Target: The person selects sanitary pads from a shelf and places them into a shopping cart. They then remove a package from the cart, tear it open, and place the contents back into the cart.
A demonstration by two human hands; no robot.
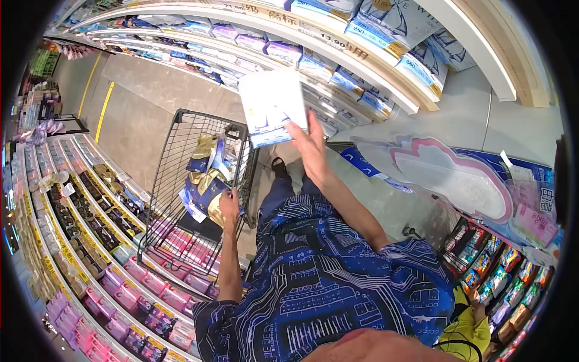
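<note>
While the right hand (312, 145) pinches a white package (274, 102) near its lower right corner, thumb laid over the printed face and fingers curled round the edge, the package reaches forward from that hand, its long side pointing roughly away from the body and tipped a little leftward. It is held up just beside the front right part of a black wire cart (179, 111), with the shelves (386, 99) beyond it. The left hand (229, 208) is the nearer to the gold and navy packs (211, 196) lying in the cart, its fingers partly curled at their right side; whether it grips a pack or the cart's edge, the view does not quite settle. From the left hand, the white package lies ahead and to the right, well apart from it.
</note>
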